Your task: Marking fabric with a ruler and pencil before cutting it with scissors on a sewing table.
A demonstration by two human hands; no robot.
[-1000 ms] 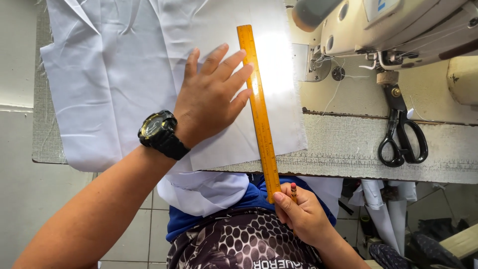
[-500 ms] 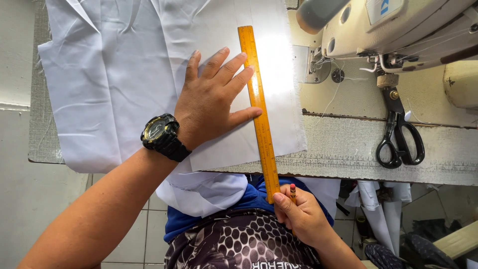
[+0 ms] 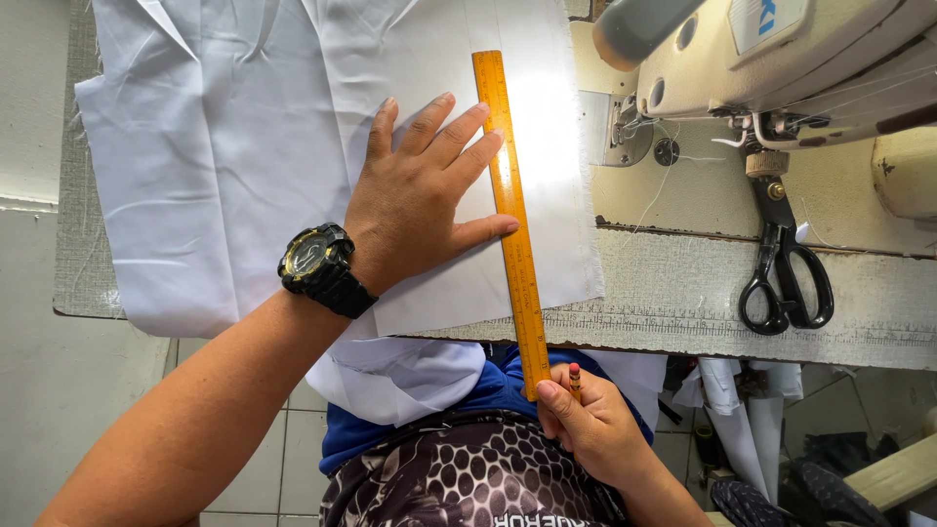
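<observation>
Pressing flat on a sheet of white fabric [image 3: 244,166], the left hand [image 3: 415,195] spreads its fingers [image 3: 459,122] wide, their tips touching the edge of a long orange wooden ruler [image 3: 509,195]. That ruler lies with its long axis running away from the person, tilted slightly so the far end leans left, its near end jutting past the edge of the surface [image 3: 683,293]. At that near end the right hand [image 3: 586,429] pinches the ruler between thumb and fingers, with a short pencil [image 3: 575,381], red-tipped, tucked upright in the same grip. A chunky black wristwatch [image 3: 322,268] circles the left wrist. The fabric is thin, smooth and lightly creased, with raw edges, and part of it droops over the near edge into the person's lap. The surface is pale, worn and speckled, its front edge chipped. On the right, black-handled scissors [image 3: 786,273] lie with their blades pointing away, beneath the cream-coloured head of a sewing machine [image 3: 781,59]. Pale floor tiles [image 3: 59,390] show below on the left.
</observation>
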